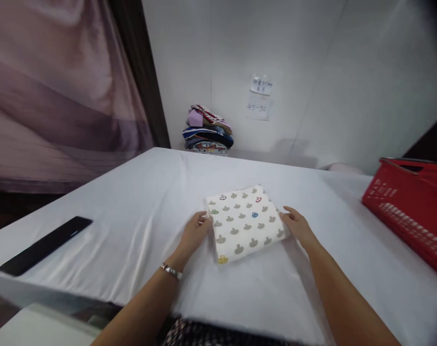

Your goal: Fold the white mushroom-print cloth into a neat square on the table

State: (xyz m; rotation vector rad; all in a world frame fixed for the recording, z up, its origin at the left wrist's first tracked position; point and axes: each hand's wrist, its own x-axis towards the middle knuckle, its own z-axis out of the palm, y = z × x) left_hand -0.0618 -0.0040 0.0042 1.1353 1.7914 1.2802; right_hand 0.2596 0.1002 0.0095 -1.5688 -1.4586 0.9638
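"Where's the folded, mushroom-patterned cloth (244, 223)?"
"On the white-covered counter (132, 202), between the left hand (195, 234) and the right hand (299, 228)."
"Is either one gripping it?"
"Each touches the edge on its own side; whether they're pinching it, I can't tell from here."
"And around it?"
"A red basket (416, 204) to the right, a long black object (45, 245) left."

On your left, a flat black slab (42, 247) lies on the white-covered surface (132, 192), near a pinkish drape (60, 86). Ahead of you, folded textiles (208, 134) are stacked beside a wall (312, 53) bearing a "45-50" notice (257, 114); a red plastic basket (416, 202) sits right.
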